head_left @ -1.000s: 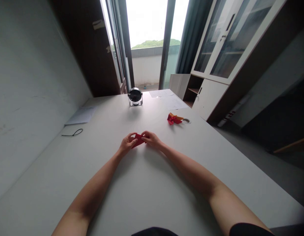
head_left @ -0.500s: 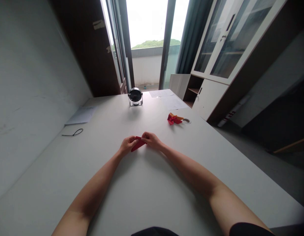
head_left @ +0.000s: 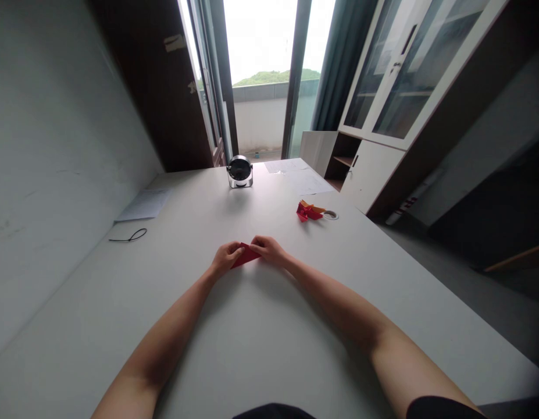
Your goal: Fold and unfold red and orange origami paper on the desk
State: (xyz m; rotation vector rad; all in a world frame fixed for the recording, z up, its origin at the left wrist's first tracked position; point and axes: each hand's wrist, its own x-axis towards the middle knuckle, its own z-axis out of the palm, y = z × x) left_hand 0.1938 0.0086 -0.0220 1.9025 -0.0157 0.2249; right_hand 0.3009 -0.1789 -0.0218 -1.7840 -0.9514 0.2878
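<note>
While the red paper [head_left: 246,255] is sitting between your two hands over the middle of the table [head_left: 252,337], your left hand [head_left: 227,256] is pinching its left side with thumb and fingers close together. Your right hand [head_left: 268,249] is gripping the upper right part, its fingers curling narrowly around the edge. Both your forearms are reaching forward and slanting inward, so your hands are nearly meeting; whether the paper is touching the table, you cannot tell from here. Beyond your right hand, a folded red and orange paper piece [head_left: 309,212] is lying beside a white ring [head_left: 331,215]. Farther left, a black cord [head_left: 130,237] is resting near some sheets [head_left: 143,205]. A round black device [head_left: 240,170] is standing toward the far end, and a white cabinet [head_left: 374,171] is flanking the bright glass door [head_left: 260,41].
</note>
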